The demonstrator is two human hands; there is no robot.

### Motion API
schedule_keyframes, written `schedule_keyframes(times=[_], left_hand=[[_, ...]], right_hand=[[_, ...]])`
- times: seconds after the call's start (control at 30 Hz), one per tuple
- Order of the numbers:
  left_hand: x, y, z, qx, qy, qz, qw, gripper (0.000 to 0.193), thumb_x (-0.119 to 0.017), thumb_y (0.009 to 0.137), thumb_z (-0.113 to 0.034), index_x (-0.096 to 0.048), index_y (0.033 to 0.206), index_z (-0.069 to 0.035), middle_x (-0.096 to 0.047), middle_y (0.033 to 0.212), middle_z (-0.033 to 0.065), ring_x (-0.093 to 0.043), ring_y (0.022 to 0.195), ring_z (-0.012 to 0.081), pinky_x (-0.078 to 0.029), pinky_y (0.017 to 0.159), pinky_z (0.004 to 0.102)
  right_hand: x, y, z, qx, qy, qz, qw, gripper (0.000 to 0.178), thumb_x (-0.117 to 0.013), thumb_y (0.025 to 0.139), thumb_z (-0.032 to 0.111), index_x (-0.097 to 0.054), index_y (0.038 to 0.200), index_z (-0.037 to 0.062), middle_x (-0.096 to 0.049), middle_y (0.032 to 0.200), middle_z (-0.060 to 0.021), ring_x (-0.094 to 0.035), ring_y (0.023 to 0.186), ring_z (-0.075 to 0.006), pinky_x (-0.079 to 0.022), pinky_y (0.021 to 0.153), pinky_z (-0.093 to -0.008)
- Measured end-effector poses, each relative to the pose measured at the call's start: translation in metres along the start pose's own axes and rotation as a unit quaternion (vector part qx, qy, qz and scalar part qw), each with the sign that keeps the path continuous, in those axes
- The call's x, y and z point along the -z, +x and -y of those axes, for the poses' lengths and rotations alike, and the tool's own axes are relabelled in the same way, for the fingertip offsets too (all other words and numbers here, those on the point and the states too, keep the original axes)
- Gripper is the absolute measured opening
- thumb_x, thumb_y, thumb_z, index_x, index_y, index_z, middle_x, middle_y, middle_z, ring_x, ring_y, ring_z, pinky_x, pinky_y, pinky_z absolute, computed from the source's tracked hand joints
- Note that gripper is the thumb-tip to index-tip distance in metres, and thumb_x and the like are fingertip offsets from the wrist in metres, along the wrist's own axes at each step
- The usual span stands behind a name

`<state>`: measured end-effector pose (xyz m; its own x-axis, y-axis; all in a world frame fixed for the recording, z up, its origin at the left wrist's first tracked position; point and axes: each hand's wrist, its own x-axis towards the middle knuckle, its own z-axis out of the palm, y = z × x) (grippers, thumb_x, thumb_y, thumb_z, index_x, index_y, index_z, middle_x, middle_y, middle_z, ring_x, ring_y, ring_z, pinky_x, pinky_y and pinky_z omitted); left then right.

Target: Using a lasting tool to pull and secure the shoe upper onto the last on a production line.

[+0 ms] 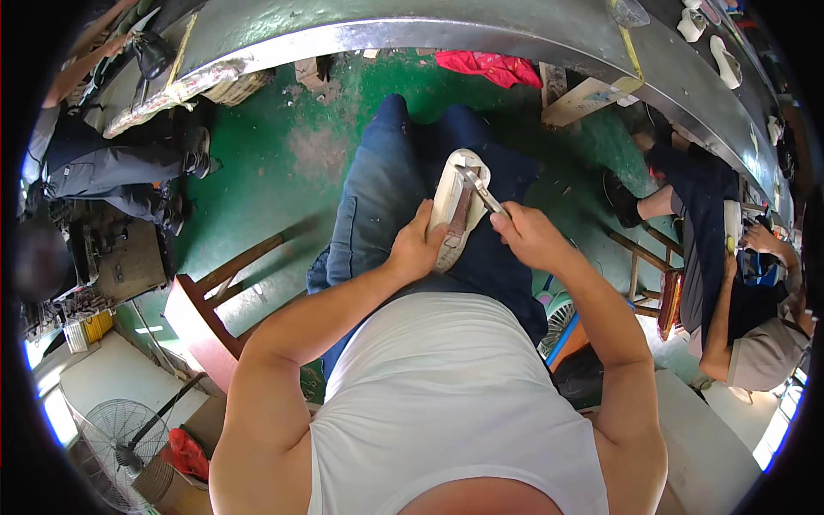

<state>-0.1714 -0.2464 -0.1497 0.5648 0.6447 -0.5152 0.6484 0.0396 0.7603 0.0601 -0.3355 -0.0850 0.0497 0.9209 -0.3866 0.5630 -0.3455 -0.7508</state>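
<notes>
A cream-white shoe [444, 204] rests bottom side up over my lap, its far end pointing away from me. A brownish strip shows along the middle of its underside. My left hand [418, 246] is closed round the shoe's left side near its closer end. In my right hand [534, 238] is a pair of metal pincers [482, 190], gripped by the handles. The head of the pincers touches the shoe near its far end. My fingers partly cover the shoe and the handles. A dark blue cloth [511, 266] covers part of my jeans under the shoe.
A metal-edged workbench [412, 33] curves across the far side, with white shoes [725, 62] at its right. Red cloth [491, 67] lies beneath it. Co-workers sit at left and right; the right one is near a wooden stool [672, 296]. A fan [127, 446] stands lower left.
</notes>
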Motion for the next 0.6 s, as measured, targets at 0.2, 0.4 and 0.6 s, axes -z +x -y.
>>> schedule_keyframes(times=[0.2, 0.4, 0.6], left_hand=[[0.008, 0.011, 0.005, -0.058, -0.051, 0.042, 0.996, 0.071, -0.066, 0.093, -0.022, -0.033, 0.148, 0.006, -0.041, 0.148, 0.0304, -0.043, 0.138, 0.0382, -0.035, 0.113, 0.0355], [0.017, 0.001, -0.009, -0.058, -0.068, 0.102, 0.991, 0.091, -0.075, 0.085, -0.022, -0.021, 0.155, -0.002, -0.041, 0.150, 0.0257, -0.043, 0.139, 0.0361, -0.034, 0.115, 0.0352], [0.039, 0.000, -0.044, -0.004, 0.089, 0.131, 0.987, 0.096, -0.077, 0.080, -0.019, -0.019, 0.155, -0.004, -0.053, 0.139, 0.0261, -0.055, 0.126, 0.0397, -0.043, 0.108, 0.0390]], right_hand=[[-0.021, -0.014, 0.008, 0.013, -0.107, 0.051, 0.993, 0.034, -0.052, 0.100, 0.033, -0.056, 0.097, 0.0000, -0.065, 0.092, -0.0245, -0.064, 0.089, -0.0437, -0.050, 0.078, -0.0519], [-0.031, -0.029, 0.014, 0.032, -0.148, 0.048, 0.987, 0.035, -0.052, 0.100, 0.035, -0.058, 0.097, 0.0011, -0.067, 0.092, -0.0207, -0.065, 0.084, -0.0416, -0.051, 0.074, -0.0499], [-0.030, -0.046, -0.015, 0.024, -0.013, -0.042, 0.999, 0.034, -0.052, 0.101, 0.032, -0.060, 0.104, -0.0006, -0.067, 0.082, -0.0164, -0.067, 0.076, -0.0355, -0.052, 0.070, -0.0437]])
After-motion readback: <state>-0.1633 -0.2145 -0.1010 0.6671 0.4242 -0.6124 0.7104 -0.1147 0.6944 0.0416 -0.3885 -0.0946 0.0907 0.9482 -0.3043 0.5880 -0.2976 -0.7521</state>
